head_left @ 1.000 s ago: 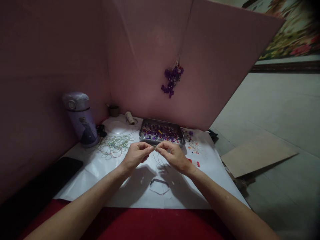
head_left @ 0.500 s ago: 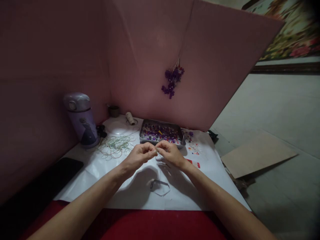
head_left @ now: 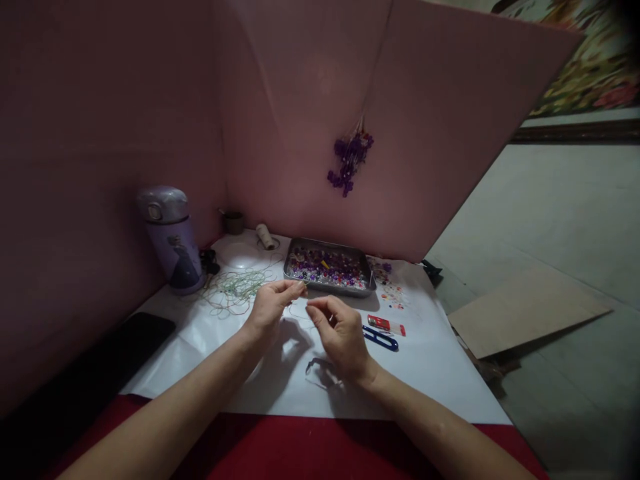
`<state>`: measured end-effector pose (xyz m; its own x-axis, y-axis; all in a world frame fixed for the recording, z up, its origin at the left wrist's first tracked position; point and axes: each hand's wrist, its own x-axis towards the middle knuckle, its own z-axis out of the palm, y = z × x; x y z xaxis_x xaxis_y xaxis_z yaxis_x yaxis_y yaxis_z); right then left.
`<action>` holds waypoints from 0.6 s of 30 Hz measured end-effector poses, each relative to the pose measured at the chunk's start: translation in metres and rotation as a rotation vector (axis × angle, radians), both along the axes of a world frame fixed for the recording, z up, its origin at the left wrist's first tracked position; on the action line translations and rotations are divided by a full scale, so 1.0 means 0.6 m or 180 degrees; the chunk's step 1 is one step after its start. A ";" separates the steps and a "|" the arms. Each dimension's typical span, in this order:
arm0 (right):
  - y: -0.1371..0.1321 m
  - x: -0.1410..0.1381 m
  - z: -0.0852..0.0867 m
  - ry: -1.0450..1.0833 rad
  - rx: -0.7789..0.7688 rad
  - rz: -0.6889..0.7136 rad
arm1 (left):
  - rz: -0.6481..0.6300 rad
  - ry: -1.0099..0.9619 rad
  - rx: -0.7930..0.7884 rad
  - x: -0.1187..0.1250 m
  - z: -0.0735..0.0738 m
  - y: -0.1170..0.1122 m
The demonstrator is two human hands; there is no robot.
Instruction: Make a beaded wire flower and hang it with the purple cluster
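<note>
My left hand [head_left: 273,303] is raised over the white sheet [head_left: 430,360], its thumb and forefinger pinched on a thin thread whose end I can barely see. My right hand [head_left: 340,330] hovers a little nearer to me, fingers curled and pinched, apparently on the same thread. Just behind both hands stands a metal tray [head_left: 373,283] full of purple, clear and red beads. A small beaded loop [head_left: 320,367] lies on the sheet under my right wrist.
A tangle of pale thread [head_left: 233,290] lies left of the tray. A purple flask [head_left: 175,240] stands at the back left, a spool [head_left: 265,235] behind it. A red lighter [head_left: 386,325] and blue snips [head_left: 381,339] lie right of my hand. A black phone [head_left: 133,340] lies left. Pink boards wall the table.
My hands, pinched together in front of the tray before, have drawn apart; the right hand came toward me and lower. The lighter and snips are now uncovered.
</note>
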<state>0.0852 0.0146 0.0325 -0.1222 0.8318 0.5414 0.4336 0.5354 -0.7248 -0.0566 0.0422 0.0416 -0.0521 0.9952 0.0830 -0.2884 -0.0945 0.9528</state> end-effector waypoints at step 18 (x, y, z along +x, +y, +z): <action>-0.027 -0.006 -0.005 0.0588 -0.0260 0.0624 | 0.0192 0.0040 -0.0130 -0.008 -0.014 0.008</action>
<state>0.0816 -0.0015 0.0293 -0.1905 0.8439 0.5016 0.1840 0.5326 -0.8261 -0.0616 0.0468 0.0334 -0.1114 0.9928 0.0435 -0.2714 -0.0725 0.9597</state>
